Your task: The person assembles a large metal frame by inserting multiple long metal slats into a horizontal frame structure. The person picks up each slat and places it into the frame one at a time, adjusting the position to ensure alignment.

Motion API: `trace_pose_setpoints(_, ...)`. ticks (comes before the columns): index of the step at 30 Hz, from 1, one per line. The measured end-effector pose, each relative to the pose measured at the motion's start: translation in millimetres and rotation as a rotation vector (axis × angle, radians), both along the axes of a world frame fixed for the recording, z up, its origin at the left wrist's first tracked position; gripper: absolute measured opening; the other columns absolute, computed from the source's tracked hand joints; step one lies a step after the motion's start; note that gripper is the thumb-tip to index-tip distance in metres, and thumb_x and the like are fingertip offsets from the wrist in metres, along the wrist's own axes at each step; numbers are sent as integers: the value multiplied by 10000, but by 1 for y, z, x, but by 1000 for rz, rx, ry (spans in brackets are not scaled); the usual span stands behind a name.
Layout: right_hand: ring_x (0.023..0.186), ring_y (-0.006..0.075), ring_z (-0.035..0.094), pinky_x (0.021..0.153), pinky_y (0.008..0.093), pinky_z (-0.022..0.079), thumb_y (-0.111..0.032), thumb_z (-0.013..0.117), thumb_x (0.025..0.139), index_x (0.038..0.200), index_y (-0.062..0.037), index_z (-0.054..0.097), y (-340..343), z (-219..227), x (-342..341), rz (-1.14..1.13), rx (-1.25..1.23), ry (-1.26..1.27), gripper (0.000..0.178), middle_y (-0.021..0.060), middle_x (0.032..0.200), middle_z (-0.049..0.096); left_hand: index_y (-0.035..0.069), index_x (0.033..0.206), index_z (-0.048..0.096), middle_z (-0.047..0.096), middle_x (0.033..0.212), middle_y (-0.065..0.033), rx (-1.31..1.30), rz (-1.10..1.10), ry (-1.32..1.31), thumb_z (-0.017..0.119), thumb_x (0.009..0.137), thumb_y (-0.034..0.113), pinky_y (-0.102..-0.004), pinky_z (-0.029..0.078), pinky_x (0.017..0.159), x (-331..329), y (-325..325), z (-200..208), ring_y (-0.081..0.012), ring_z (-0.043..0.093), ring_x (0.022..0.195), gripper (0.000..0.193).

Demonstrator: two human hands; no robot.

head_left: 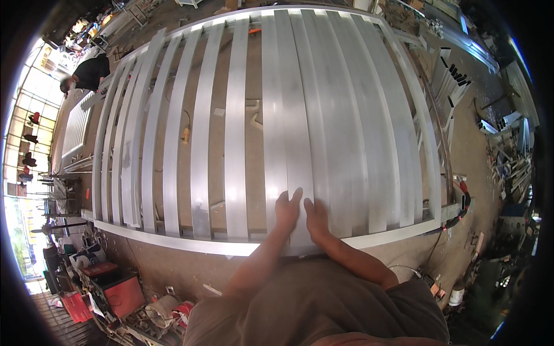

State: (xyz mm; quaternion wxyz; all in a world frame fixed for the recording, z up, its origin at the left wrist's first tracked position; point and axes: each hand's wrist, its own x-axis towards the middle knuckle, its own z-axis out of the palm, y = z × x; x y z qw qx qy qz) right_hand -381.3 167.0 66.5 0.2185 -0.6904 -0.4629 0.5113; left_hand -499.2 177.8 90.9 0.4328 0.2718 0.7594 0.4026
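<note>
At six o'clock, we press our two hands flat, fingers spread, on one aluminium slat (300,144): left hand (287,210) and right hand (316,215) side by side. That slat lies among about sixteen inside one rectangular frame (173,241). At ten o'clock, far off, one person (88,74) bends over.

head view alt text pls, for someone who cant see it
Both hands, left hand and right hand, press flat on one slat of a large metal slatted frame lying over a workshop floor; another person works far left.
</note>
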Motion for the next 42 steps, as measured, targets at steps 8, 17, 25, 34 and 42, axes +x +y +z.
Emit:
trace_pose_setpoints(8,1388,434,456,1136,521,380,-463,464,1081,1441,-96,545,5,-20,16,462,16,-344,520,298,1491,486,-104,1407,568,652,1326,-334,-104,-247,209,557,1014,561,-436,454,1114,-13,-6,-35,-443,593,1319,772)
trace_pose_setpoints(17,995,438,640,898,505,482,-468,566,1012,1009,65,677,12,-24,9,70,118,-63,545,287,1010,676,-32,1441,588,729,980,-72,-50,-303,-49,721,968,277,-309,531,799,-41,-45,-32,-140,642,857,580)
trace_pose_setpoints(25,796,271,661,743,419,519,-284,676,939,1174,30,695,14,7,13,170,214,15,393,183,877,705,-1,1455,601,722,1089,-99,-108,-226,-129,725,949,249,-323,527,878,-38,-41,-20,-159,647,932,578)
trace_pose_setpoints(34,744,163,575,720,334,502,-321,748,919,1394,-84,661,20,6,11,253,140,-157,538,45,797,620,52,1412,654,638,1178,-159,-12,-331,166,725,913,204,-388,526,969,-37,-39,-28,-270,649,1058,526)
trace_pose_setpoints(42,786,282,675,747,446,525,-343,739,856,1305,-54,688,17,6,7,172,181,-266,536,152,808,697,31,1431,633,625,1152,-139,-15,-202,35,733,906,177,-372,512,958,-32,-37,-32,-245,625,1060,554)
